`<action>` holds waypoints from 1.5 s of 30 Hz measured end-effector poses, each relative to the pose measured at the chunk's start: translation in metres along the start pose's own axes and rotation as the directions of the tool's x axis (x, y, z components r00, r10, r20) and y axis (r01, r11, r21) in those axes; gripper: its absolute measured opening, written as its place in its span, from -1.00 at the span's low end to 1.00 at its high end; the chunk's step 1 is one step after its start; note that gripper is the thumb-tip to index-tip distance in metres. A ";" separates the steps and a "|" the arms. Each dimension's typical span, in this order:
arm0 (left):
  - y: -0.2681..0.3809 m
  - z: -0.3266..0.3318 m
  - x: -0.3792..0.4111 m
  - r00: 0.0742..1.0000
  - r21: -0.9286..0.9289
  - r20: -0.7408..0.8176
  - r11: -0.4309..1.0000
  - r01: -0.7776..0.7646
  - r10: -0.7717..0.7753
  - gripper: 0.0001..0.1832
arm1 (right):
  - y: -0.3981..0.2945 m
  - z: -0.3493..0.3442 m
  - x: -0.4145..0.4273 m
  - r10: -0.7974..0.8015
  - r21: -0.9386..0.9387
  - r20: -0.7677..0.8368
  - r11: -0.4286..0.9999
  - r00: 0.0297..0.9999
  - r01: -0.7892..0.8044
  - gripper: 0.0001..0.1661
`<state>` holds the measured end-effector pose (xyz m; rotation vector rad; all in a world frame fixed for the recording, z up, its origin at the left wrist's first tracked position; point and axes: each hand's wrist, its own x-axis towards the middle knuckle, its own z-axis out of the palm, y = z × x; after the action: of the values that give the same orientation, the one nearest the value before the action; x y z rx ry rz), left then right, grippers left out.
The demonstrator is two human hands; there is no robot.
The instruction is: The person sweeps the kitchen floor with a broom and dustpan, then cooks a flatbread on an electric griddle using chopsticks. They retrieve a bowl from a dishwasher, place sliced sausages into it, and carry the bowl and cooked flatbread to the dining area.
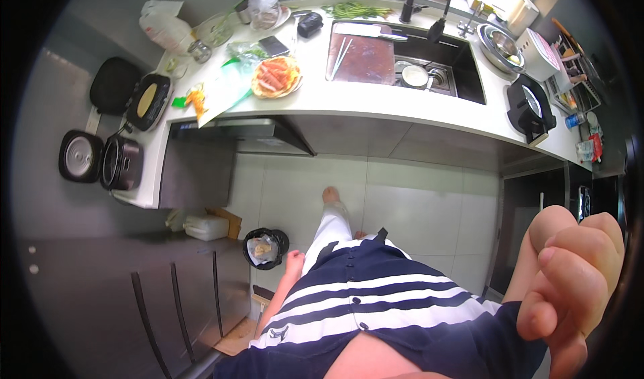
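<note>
My left hand (295, 262) hangs beside my thigh, close to a black-lined waste bin (282, 240), its fingers too small to judge. My right hand (578, 268) is raised near the camera at the right, fingers curled in, with nothing visible in it. Both hands are away from the white counter (382, 97) before me. On that counter, a plate of round flatbread topped with reddish slices (275, 77) stands near the front edge. To its right, a brown cutting board (370, 57) lies over the sink's left side, carrying a white-bladed knife (359, 30) and pale chopsticks (338, 63).
A small pot (415, 76) sits in the dark sink (465, 59). At left are an open electric griddle (147, 101) holding a pale flat piece and an open rice cooker (123, 163). Green vegetables (356, 10) lie behind the board. An air fryer basket (520, 112) stands right.
</note>
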<state>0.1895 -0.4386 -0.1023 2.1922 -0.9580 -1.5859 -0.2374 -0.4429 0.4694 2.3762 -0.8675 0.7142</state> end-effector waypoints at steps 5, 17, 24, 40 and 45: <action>0.060 0.011 0.067 0.999 0.358 0.040 0.933 -0.042 0.030 -0.52 | 0.037 0.030 0.005 0.099 0.007 0.039 0.995 0.994 -0.099 -0.68; 0.398 0.099 0.158 0.617 0.192 0.424 0.600 -0.776 0.663 -0.72 | 0.144 0.114 0.048 0.423 0.031 0.137 0.902 0.896 -0.430 -0.63; 0.564 0.169 0.152 0.323 0.665 0.260 0.074 -0.743 0.910 -0.72 | 0.215 0.199 -0.009 0.654 0.140 0.414 0.642 0.633 -0.754 -0.46; 0.569 0.184 0.144 0.689 0.607 0.090 0.509 -0.611 0.720 -0.80 | 0.298 0.420 -0.183 0.264 0.375 0.843 0.338 0.470 -0.863 -0.64; 0.541 0.131 0.071 0.667 0.307 -0.100 0.660 -0.686 0.739 -0.83 | 0.242 0.511 -0.167 0.126 0.731 0.542 0.418 0.831 -0.540 -0.44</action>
<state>-0.1090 -0.8669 0.1041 1.6891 -1.7402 -0.8566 -0.3623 -0.8458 0.0579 3.4143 -1.4817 1.0053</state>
